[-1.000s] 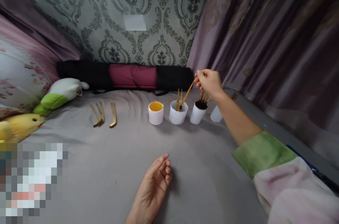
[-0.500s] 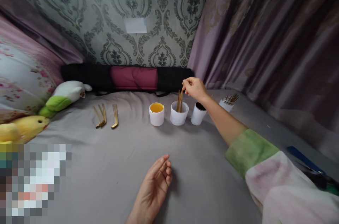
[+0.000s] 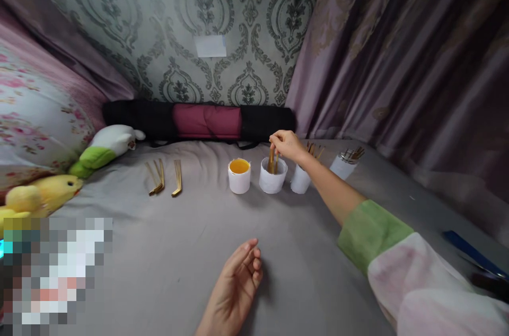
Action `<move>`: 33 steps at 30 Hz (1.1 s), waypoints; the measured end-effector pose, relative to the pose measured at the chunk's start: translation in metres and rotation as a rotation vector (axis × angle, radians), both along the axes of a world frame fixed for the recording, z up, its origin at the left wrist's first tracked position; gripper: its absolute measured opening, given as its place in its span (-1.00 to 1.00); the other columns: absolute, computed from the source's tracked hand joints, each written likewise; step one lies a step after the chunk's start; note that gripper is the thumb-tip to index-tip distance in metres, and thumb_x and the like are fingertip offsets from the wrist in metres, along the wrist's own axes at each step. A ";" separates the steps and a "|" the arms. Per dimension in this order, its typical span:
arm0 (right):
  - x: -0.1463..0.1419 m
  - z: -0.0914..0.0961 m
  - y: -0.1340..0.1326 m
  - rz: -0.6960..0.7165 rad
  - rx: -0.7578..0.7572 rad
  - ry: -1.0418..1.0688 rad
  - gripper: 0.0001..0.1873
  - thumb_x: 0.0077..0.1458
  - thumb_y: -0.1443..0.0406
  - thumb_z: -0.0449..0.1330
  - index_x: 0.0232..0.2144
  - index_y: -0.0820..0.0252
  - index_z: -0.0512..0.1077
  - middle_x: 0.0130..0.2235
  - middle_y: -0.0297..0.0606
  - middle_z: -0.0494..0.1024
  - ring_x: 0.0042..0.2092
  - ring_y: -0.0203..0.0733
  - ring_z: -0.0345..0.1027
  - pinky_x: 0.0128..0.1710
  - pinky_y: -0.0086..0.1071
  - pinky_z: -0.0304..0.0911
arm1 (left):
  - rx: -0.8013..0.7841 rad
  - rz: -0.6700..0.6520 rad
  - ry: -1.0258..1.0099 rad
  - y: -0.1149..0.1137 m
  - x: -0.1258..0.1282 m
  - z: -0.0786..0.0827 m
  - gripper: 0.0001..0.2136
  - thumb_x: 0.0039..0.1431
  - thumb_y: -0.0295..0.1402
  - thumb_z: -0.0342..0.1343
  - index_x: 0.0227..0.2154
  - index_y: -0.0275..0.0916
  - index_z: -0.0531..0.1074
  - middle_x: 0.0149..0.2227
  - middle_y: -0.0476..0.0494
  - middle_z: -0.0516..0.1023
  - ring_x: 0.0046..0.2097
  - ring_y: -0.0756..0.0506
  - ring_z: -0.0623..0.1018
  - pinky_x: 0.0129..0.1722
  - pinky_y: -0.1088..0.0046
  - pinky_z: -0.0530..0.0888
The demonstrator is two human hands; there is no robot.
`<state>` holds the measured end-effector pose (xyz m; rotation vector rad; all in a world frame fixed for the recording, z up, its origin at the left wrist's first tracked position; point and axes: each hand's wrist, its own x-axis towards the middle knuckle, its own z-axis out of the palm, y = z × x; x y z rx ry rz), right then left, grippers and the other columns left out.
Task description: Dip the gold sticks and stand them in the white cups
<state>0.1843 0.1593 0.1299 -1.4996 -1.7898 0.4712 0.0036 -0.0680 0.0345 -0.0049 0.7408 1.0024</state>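
Observation:
My right hand [image 3: 287, 145] reaches out over a white cup [image 3: 272, 177] that holds several thin golden sticks [image 3: 272, 160], and its fingers pinch the top of one stick inside the cup. Left of it stands a white cup with orange-yellow content [image 3: 239, 176]. To the right are another white cup with sticks [image 3: 301, 179] and a fourth cup of sticks [image 3: 344, 164]. My left hand [image 3: 234, 286] rests palm up on the grey sheet near me, fingers loosely curled and holding nothing.
Golden bent sticks [image 3: 164, 177] lie on the grey sheet [image 3: 167, 240] at the left. A black and maroon roll [image 3: 199, 121] lies against the patterned wall. Plush toys [image 3: 107, 145] and a floral pillow sit at the left. Purple curtains hang at the right.
My right hand moved left from the third cup to the second cup and lowered the stick into it. The left hand stayed in place.

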 end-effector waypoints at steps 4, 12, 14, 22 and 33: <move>-0.001 -0.002 0.001 0.012 -0.014 -0.002 -0.82 0.02 0.34 0.01 -0.51 0.26 0.38 -0.55 -0.30 0.48 -0.62 -0.44 0.28 -0.60 -0.59 0.17 | 0.006 0.000 -0.007 0.000 0.000 0.000 -0.83 -0.01 -0.51 0.08 -0.30 -0.40 0.40 -0.41 -0.14 0.40 -0.46 0.08 0.39 -0.49 0.59 0.36; -0.002 -0.010 0.004 0.005 -0.021 -0.022 -0.83 -0.01 0.33 0.02 -0.52 0.25 0.39 -0.58 -0.33 0.48 -0.64 -0.46 0.27 -0.55 -0.58 0.20 | 0.004 0.001 -0.011 0.000 -0.001 -0.001 -0.83 -0.01 -0.50 0.08 -0.30 -0.40 0.40 -0.40 -0.15 0.40 -0.46 0.07 0.39 -0.49 0.58 0.37; -0.002 -0.012 0.005 0.002 -0.016 -0.011 -0.83 -0.01 0.33 0.02 -0.50 0.25 0.39 -0.58 -0.34 0.47 -0.65 -0.46 0.25 -0.56 -0.58 0.19 | 0.004 0.003 -0.005 0.000 -0.001 -0.001 -0.82 -0.01 -0.50 0.08 -0.29 -0.41 0.39 -0.40 -0.15 0.40 -0.46 0.07 0.39 -0.48 0.58 0.37; 0.001 -0.013 0.005 -0.013 -0.017 0.007 -0.81 -0.01 0.29 0.03 -0.36 0.20 0.40 -0.58 -0.36 0.47 -0.66 -0.43 0.25 -0.61 -0.55 0.19 | -0.016 0.009 -0.003 0.000 0.000 0.001 -0.83 -0.01 -0.51 0.08 -0.30 -0.41 0.39 -0.41 -0.15 0.40 -0.47 0.08 0.39 -0.51 0.59 0.36; 0.003 -0.013 0.007 -0.037 -0.025 0.037 -0.75 -0.02 0.28 0.04 -0.26 0.18 0.39 -0.58 -0.35 0.47 -0.69 -0.43 0.22 -0.68 -0.56 0.16 | 0.005 0.001 -0.005 0.001 0.000 0.000 -0.83 -0.01 -0.51 0.08 -0.29 -0.40 0.39 -0.41 -0.14 0.40 -0.46 0.08 0.39 -0.49 0.58 0.36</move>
